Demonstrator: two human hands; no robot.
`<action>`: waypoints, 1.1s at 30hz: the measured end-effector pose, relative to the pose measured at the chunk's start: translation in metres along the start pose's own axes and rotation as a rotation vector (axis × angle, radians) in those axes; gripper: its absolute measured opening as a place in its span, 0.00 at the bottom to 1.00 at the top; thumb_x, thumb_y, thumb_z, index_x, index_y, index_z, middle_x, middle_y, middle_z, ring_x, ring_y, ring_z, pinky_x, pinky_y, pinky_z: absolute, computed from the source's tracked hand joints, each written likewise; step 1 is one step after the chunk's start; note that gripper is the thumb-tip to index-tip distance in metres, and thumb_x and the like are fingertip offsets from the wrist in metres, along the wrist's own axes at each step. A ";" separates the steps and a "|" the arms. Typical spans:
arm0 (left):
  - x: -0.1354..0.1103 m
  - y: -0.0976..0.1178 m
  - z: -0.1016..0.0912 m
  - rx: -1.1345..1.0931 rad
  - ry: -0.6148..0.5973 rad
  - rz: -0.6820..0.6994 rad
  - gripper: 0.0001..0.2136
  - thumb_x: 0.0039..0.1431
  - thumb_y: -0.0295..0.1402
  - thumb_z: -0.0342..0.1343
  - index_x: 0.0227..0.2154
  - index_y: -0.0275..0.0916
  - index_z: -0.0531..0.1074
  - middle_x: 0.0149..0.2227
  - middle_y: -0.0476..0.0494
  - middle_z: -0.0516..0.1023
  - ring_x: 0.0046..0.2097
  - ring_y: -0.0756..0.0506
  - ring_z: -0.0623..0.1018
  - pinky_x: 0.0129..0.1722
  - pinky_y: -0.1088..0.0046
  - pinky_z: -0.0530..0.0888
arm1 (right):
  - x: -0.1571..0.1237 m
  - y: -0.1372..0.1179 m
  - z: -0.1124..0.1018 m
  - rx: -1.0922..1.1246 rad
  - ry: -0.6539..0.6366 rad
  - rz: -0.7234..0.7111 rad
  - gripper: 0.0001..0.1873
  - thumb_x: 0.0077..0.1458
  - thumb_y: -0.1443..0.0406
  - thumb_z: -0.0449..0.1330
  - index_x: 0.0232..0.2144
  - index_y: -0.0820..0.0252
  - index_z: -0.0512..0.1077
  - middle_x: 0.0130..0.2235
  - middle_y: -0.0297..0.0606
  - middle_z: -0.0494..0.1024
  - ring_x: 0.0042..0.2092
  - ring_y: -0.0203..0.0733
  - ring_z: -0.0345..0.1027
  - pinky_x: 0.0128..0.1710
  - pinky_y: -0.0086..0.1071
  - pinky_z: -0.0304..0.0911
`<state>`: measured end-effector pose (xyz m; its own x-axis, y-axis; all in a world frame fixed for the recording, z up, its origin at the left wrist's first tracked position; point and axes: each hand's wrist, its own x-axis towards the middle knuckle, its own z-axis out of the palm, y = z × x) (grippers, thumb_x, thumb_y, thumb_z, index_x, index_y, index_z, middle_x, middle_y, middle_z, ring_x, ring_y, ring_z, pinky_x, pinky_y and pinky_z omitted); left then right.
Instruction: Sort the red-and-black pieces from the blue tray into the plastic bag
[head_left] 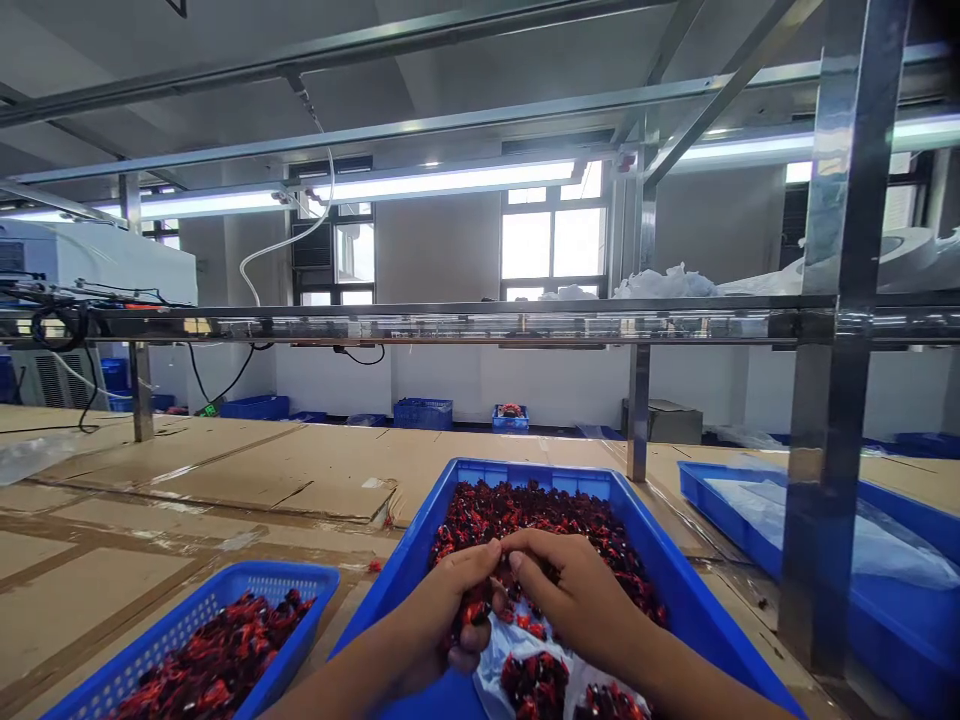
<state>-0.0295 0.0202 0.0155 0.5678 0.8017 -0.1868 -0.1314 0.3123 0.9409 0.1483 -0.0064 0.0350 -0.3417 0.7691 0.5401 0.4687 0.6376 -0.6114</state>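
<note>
The left hand (442,610) is curled nearly shut over a small bunch of red-and-black pieces (517,520), with one or two showing between the fingers. The right hand (574,595) is half closed, its fingers bent downward into the same pile, just beside the left fingertips; whether it is gripping anything can't be told from here. Both hands are inside a blue plastic tray (525,470), which holds the heap of pieces. A clear plastic bag (499,670) lies under the wrists at the near end of the tray, with more pieces on it. To the left, a smaller blue mesh basket (277,572) sits on the cardboard sheets (247,470) and is also filled with red-and-black pieces. To the right, another blue tray (720,500) is lined with clear plastic. A steel rack upright (832,330) stands beside that tray. Farther off, blue crates (422,413) sit along the floor by the wall, beneath long ceiling lights (450,180).
</note>
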 end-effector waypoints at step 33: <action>0.011 -0.011 -0.005 0.240 0.214 -0.068 0.38 0.46 0.73 0.33 0.26 0.39 0.66 0.23 0.48 0.69 0.14 0.54 0.62 0.09 0.81 0.52 | 0.006 0.012 0.015 0.593 -0.124 0.404 0.12 0.51 0.62 0.58 0.39 0.60 0.74 0.22 0.29 0.73 0.16 0.29 0.55 0.15 0.24 0.47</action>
<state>-0.0259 0.0283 0.0020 0.3819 0.8799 -0.2826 0.1109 0.2599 0.9592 0.1397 0.0062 0.0227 -0.3416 0.9266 0.1574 0.0695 0.1920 -0.9789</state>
